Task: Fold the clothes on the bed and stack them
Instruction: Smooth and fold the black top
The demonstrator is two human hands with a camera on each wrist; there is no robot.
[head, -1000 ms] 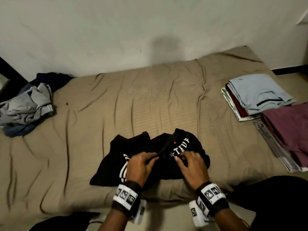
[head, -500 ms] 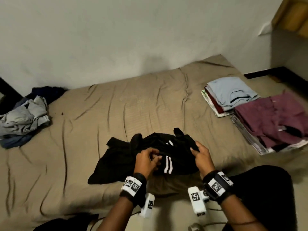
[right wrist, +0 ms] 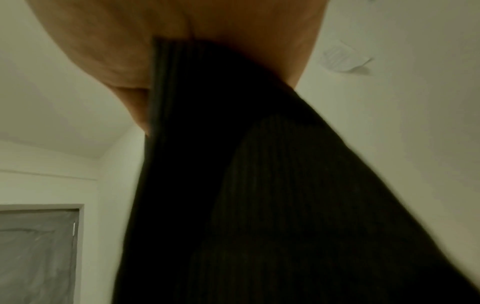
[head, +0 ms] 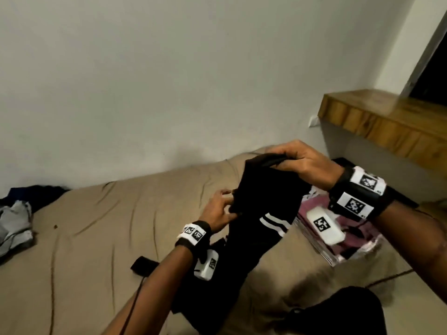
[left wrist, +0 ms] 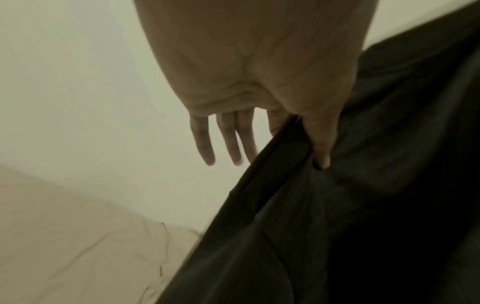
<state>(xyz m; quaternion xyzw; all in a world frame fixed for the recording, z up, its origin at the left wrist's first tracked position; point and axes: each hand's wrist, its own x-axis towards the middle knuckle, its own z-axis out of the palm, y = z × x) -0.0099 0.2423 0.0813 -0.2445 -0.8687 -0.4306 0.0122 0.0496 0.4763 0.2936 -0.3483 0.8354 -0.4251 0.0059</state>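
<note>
Aloft, black garment (head: 256,228) in both hands.

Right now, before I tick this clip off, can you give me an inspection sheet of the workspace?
Surface: bed with a creased tan sheet.
Job's things: black garment with white stripes, lifted, its lower part draping toward the bed; maroon folded clothes on the bed's right side, partly hidden; grey unfolded pile at the left edge.
Clutter: small black object on the sheet, kind unclear.
Hands: right hand grips the garment's top edge; left hand pinches its side lower down.
Cables: a thin dark cable runs along the left forearm.
Surroundings: plain wall; wooden ledge at right.
</note>
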